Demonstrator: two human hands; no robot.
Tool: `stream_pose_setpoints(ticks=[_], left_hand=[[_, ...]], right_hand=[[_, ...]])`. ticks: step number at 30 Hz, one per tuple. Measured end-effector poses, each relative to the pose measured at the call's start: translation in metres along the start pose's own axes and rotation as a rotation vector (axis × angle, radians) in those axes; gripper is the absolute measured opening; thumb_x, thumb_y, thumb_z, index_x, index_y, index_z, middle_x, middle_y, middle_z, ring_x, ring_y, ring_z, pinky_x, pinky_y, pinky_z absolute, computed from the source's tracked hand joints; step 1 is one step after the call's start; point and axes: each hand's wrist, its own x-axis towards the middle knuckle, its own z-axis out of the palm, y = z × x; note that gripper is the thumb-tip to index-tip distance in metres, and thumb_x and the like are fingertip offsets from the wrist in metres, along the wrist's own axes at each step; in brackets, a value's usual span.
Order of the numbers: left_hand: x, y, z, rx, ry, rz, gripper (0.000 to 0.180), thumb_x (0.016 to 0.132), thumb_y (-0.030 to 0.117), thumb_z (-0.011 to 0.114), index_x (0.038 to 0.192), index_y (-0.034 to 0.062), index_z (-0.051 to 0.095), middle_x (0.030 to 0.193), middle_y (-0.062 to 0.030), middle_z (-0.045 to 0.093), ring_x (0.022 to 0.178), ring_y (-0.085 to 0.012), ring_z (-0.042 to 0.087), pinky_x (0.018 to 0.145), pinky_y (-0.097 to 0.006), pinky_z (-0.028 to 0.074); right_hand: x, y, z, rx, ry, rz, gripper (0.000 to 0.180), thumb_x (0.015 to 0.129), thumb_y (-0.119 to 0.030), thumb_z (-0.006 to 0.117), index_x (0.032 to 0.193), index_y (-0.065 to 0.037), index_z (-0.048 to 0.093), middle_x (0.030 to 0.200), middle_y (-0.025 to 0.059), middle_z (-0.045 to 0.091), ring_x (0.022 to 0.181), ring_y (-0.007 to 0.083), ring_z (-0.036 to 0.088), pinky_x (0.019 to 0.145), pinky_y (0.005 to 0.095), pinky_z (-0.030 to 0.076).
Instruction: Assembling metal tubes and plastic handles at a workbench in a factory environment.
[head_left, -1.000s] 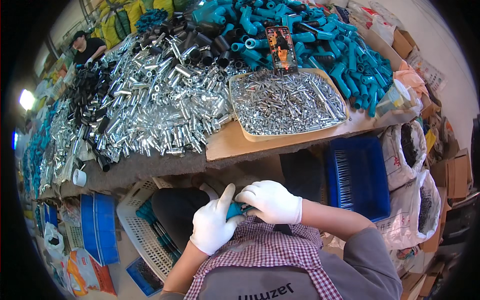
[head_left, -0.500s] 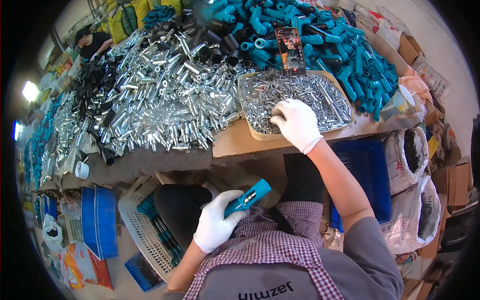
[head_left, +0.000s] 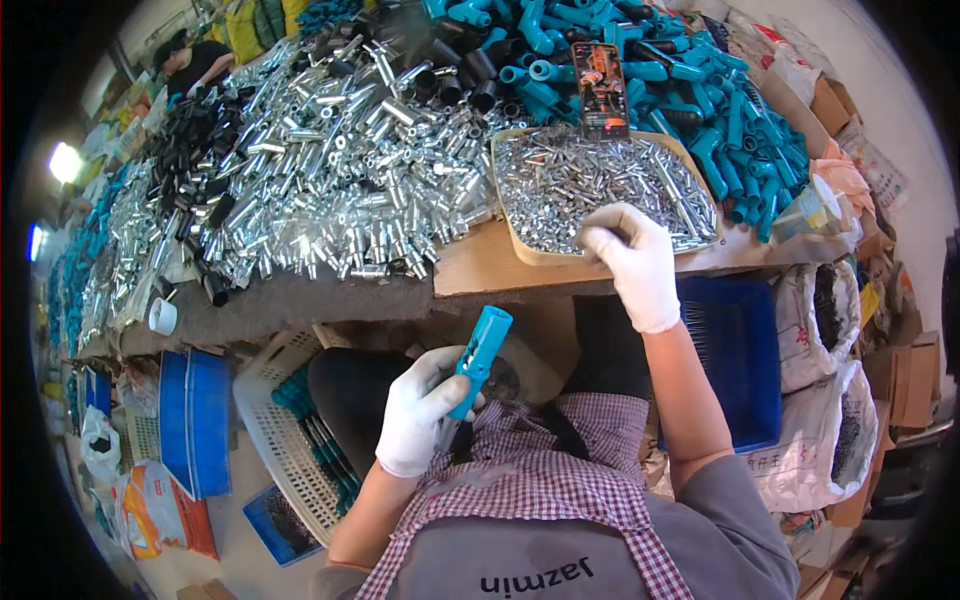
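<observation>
Clearly holding a teal tube point(head_left: 489, 340) mouth-up in the left hand point(head_left: 415, 420), in front of the checked apron point(head_left: 550, 490).
Gripping round its lower part with closed fingers, probably to leave the mouth free. Holding the right hand point(head_left: 640, 262) half-curled at the near rim of the tray point(head_left: 535, 256) of small metal parts point(head_left: 560, 180); impossible to tell whether pinching anything. Within easy reach, likely thanks to the tray's place near the front edge of the worktop point(head_left: 472, 265).

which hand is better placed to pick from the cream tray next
Right, probably: the right hand is at the near edge of the cream tray, while the left hand is lower, holding a teal tube.
</observation>
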Motion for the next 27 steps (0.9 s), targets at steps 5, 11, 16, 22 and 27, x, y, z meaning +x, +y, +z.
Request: stream_pose_setpoints(ticks=[5, 11, 16, 22, 27], left_hand=[[-0.004, -0.004, -0.002, 0.005, -0.041, 0.006, 0.069, 0.086, 0.039, 0.072, 0.128, -0.0113, 0.051, 0.103, -0.0123, 0.063, 0.085, -0.0156, 0.063, 0.069, -0.027, 0.054], [-0.017, 0.001, -0.002, 0.032, -0.023, 0.0, 0.062, 0.087, 0.034, 0.072, 0.126, -0.0093, 0.053, 0.1, -0.0101, 0.062, 0.085, -0.0157, 0.063, 0.071, -0.027, 0.052], [-0.026, 0.0, -0.013, 0.023, 0.059, -0.012, 0.043, 0.09, 0.014, 0.065, 0.126, -0.0081, 0.057, 0.099, -0.0074, 0.063, 0.081, -0.0106, 0.057, 0.071, -0.026, 0.051], [-0.014, -0.007, -0.021, 0.087, -0.026, -0.047, 0.057, 0.089, 0.027, 0.069, 0.13, -0.0093, 0.052, 0.1, -0.0101, 0.063, 0.084, -0.0153, 0.063, 0.071, -0.027, 0.052], [-0.008, -0.01, -0.013, 0.125, -0.067, -0.036, 0.057, 0.089, 0.027, 0.07, 0.13, -0.0087, 0.053, 0.101, -0.01, 0.064, 0.086, -0.0149, 0.063, 0.072, -0.027, 0.052]], right_hand=[[0.004, 0.002, 0.045, -0.602, -0.152, -0.431, 0.019, 0.078, -0.014, 0.075, 0.092, -0.006, 0.066, 0.085, 0.0114, 0.069, 0.075, 0.0283, 0.067, 0.07, 0.0365, 0.053], [0.042, 0.014, 0.115, -0.827, -0.304, -0.543, 0.019, 0.082, -0.017, 0.069, 0.1, -0.011, 0.065, 0.088, 0.0109, 0.068, 0.085, 0.0323, 0.067, 0.077, 0.0428, 0.053], [0.052, -0.003, 0.09, -0.897, -0.099, -0.629, 0.016, 0.084, -0.018, 0.067, 0.098, -0.011, 0.068, 0.09, 0.0127, 0.067, 0.088, 0.0322, 0.065, 0.078, 0.0428, 0.053], [0.045, 0.005, 0.018, -1.013, -0.111, -0.213, 0.018, 0.083, -0.023, 0.07, 0.089, -0.005, 0.069, 0.088, 0.0143, 0.068, 0.087, 0.0328, 0.066, 0.078, 0.0422, 0.051], [0.056, 0.014, 0.015, -0.959, -0.189, -0.246, 0.015, 0.084, -0.02, 0.068, 0.086, -0.005, 0.069, 0.088, 0.0135, 0.069, 0.086, 0.0327, 0.067, 0.077, 0.0422, 0.051]])
